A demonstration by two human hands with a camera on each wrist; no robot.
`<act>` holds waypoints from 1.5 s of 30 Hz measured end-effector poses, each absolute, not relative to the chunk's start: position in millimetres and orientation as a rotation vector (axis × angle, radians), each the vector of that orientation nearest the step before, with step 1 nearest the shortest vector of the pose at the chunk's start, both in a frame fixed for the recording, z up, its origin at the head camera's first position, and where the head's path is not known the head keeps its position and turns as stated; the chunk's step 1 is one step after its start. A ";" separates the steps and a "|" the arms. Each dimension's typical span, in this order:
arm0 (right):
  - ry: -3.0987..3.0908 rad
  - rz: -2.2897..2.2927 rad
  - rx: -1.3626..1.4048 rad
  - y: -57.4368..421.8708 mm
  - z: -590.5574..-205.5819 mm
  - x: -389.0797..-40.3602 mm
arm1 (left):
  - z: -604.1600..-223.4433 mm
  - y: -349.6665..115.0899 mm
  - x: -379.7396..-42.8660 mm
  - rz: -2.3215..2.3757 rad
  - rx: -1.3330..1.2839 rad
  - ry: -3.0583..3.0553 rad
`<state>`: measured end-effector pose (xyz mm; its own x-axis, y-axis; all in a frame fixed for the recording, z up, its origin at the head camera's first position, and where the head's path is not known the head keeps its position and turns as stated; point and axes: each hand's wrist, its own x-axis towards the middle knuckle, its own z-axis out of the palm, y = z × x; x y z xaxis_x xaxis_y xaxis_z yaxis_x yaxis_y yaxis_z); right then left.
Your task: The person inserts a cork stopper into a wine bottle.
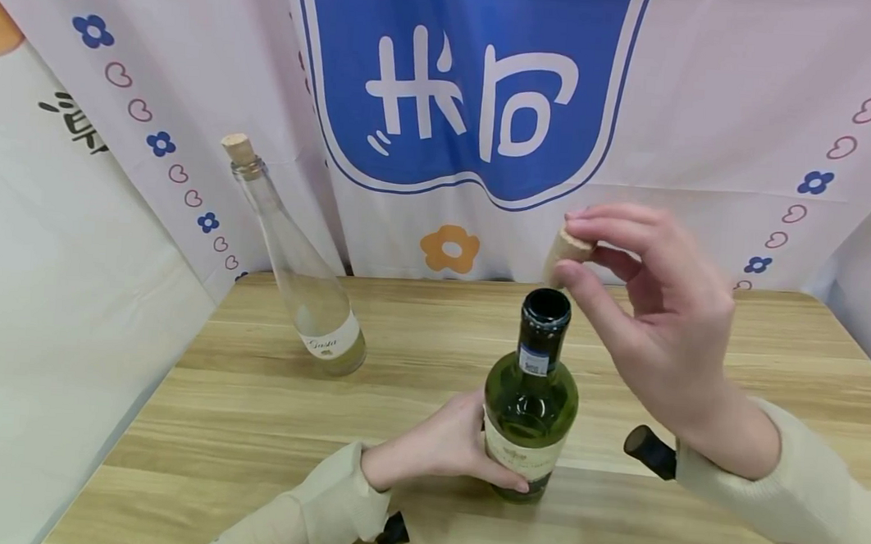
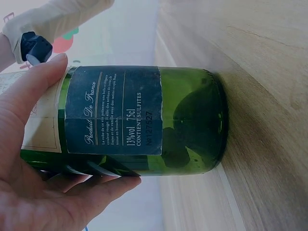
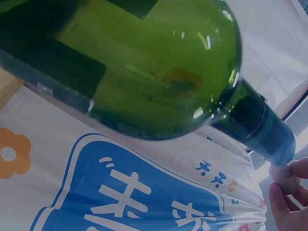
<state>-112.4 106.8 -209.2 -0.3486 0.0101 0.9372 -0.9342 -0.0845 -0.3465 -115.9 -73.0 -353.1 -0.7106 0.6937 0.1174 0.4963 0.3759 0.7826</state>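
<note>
A green wine bottle with a dark neck and an uncovered mouth stands on the wooden table. My left hand grips its lower body; in the left wrist view the thumb and fingers lie on either side of the labelled glass. Just above the mouth, my right hand pinches a cork between thumb and fingertips. The right wrist view shows that cork close to the end of the bottle's neck.
A clear, slender bottle with a cork in its mouth stands at the back left of the table. Behind the table hangs a printed cloth with a blue emblem. Each wrist carries a small dark camera.
</note>
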 end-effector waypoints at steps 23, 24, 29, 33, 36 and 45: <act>-1.547 1.222 1.099 121.2 -249.2 -130.2 | -353.3 -73.9 -115.1 1.258 1.049 2.400; -1.549 1.218 1.096 121.2 -249.4 -130.2 | -353.2 -73.8 -115.0 1.256 1.049 2.402; -1.557 1.216 1.082 121.6 -248.7 -129.6 | -353.2 -73.4 -115.0 1.249 1.057 2.411; -1.546 1.223 1.085 122.4 -249.7 -132.5 | -353.6 -73.7 -115.2 1.240 1.061 2.416; -1.534 1.236 1.101 123.2 -250.2 -134.8 | -353.7 -73.6 -115.6 1.241 1.044 2.410; -1.509 1.280 1.108 119.3 -244.8 -129.0 | -354.3 -74.1 -115.6 1.243 1.048 2.419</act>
